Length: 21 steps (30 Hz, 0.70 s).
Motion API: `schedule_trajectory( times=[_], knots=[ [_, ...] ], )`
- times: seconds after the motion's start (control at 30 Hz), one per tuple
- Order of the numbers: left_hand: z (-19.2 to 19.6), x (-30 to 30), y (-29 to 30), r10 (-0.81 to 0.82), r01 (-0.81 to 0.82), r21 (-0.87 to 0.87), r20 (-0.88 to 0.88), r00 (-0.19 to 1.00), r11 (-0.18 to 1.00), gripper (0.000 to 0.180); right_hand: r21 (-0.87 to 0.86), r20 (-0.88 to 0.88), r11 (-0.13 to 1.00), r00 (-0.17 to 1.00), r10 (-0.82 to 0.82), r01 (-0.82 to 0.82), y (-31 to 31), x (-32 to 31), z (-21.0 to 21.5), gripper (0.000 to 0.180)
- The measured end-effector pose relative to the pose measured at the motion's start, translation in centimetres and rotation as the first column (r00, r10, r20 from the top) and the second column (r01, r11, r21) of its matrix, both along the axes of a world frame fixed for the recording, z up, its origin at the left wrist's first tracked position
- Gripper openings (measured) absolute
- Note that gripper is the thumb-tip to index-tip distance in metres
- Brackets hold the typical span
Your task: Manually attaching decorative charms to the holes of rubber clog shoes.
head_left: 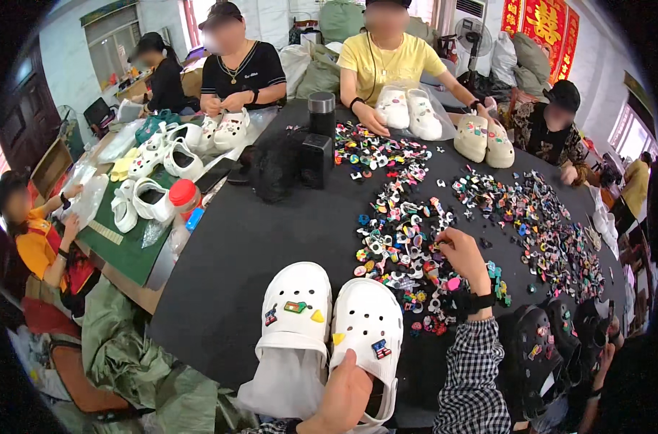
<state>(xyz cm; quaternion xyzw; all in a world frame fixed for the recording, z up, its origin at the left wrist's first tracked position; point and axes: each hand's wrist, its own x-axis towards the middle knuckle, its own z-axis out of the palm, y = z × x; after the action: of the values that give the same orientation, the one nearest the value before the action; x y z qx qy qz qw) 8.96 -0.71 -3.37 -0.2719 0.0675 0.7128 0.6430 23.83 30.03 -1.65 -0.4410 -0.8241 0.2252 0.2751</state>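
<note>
Left hand grips the heel of the right white clog, lower centre on the black surface. Right hand fingers pinch into the charm pile, centre frame. Clog probably light, flexible foam; charms small, best pinched by their edges.

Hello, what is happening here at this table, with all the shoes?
A person steadies a pair of white clogs with the left hand; a few small charms already sit on them. The right hand picks in a pile of colourful charms on the black table. Other people around the table handle white clogs too.
</note>
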Motion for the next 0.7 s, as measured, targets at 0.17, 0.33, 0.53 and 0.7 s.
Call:
schedule_trajectory(
  times=[0.17,0.33,0.53,0.7],
  knots=[
    [-0.5,-0.1,-0.3,-0.074,0.071,-0.021,-0.201,0.977,0.997,0.041,-0.018,-0.001,1.0,1.0,-0.005,0.005,-0.3,-0.3,0.2,0.014],
    [0.8,0.2,-0.1,0.016,-0.049,0.151,0.211,0.977,0.987,0.041,-0.024,0.014,1.0,1.0,-0.002,0.002,-0.2,0.1,0.1,0.014],
    [1.3,-0.3,0.1,-0.019,0.018,0.029,0.057,0.998,0.999,0.045,-0.031,-0.002,0.999,1.0,0.01,-0.011,0.1,-0.4,-0.7,0.015],
    [-3.3,0.6,-0.1,0.007,-0.428,0.115,0.962,0.273,0.896,0.05,-0.013,0.002,1.0,1.0,0.005,-0.005,0.9,0.8,-1.7,0.015]
  ],
)
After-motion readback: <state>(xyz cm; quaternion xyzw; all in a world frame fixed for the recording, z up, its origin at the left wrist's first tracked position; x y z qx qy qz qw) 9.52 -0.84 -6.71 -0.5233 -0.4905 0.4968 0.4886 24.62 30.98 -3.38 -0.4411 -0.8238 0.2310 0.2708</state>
